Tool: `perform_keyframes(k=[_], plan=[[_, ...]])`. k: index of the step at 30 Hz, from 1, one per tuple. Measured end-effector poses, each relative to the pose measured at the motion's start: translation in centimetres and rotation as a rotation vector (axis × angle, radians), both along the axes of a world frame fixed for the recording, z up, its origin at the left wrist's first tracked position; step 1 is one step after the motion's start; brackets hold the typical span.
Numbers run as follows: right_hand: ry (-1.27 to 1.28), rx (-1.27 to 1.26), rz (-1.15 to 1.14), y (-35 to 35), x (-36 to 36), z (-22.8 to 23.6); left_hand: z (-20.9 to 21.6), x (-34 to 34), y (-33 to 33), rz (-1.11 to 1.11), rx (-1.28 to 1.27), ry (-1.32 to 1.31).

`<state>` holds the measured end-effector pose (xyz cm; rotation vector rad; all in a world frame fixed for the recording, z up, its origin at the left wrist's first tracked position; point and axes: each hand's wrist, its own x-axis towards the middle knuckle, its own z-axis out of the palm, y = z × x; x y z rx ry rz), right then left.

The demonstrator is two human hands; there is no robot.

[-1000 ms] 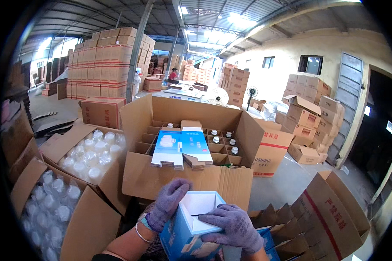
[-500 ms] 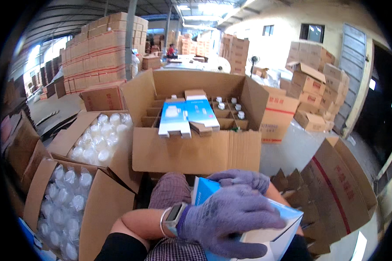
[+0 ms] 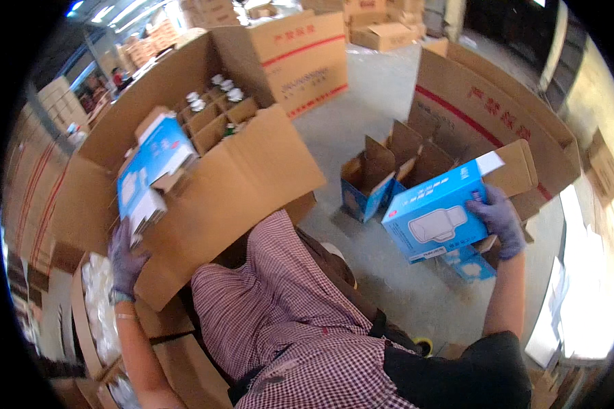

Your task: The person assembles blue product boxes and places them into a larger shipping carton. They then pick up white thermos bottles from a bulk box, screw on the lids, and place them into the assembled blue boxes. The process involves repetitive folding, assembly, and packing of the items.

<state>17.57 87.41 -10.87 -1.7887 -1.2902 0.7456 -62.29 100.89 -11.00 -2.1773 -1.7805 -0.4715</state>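
Observation:
My right hand [image 3: 499, 221], in a purple-grey glove, grips the right end of a blue carton [image 3: 426, 217] with a white bottle-like drawing on its side. The carton is tilted, and its end flaps stand up. It is held out to the right above the floor. My left hand [image 3: 125, 260], gloved alike, is at the near end of a stack of flattened blue-and-white cartons [image 3: 158, 160], thumb apart from the fingers. Whether it touches them I cannot tell. The stack lies across a large cardboard box [image 3: 239, 194] holding white-capped bottles [image 3: 226, 87] between dividers.
Several open blue cartons [image 3: 368, 187] stand on the floor at the right, before a large open cardboard box [image 3: 488, 116]. At the left, a box holds plastic-wrapped white items [image 3: 99, 310]. A closed, red-striped box [image 3: 303, 61] stands beyond the bottle box.
The view has swung to the right and down. My hands have parted: the right has carried the blue carton from my lap out to the right, and the left has reached to the flattened cartons.

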Motion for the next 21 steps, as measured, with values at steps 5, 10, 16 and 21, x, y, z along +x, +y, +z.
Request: perform_keyframes(k=[5, 10, 16, 21], plan=[[-0.622, -0.177, 0.005, 7.0, -1.9, -16.0, 3.6, 3.7, -1.5, -0.090, 0.066, -0.012], [-0.851, -0.119, 0.012, 15.8, -7.4, -29.3, 7.8, 3.5, -3.6, -0.098, -0.021, -0.187], [-0.723, -0.136, -0.165, 18.5, -8.9, -33.7, 11.8, 5.6, -4.7, -0.350, 0.319, -0.595], [-0.097, 0.413, -0.377, 16.9, -12.7, -18.6, 17.2, 8.7, -13.4, -0.310, 1.296, -0.641]])
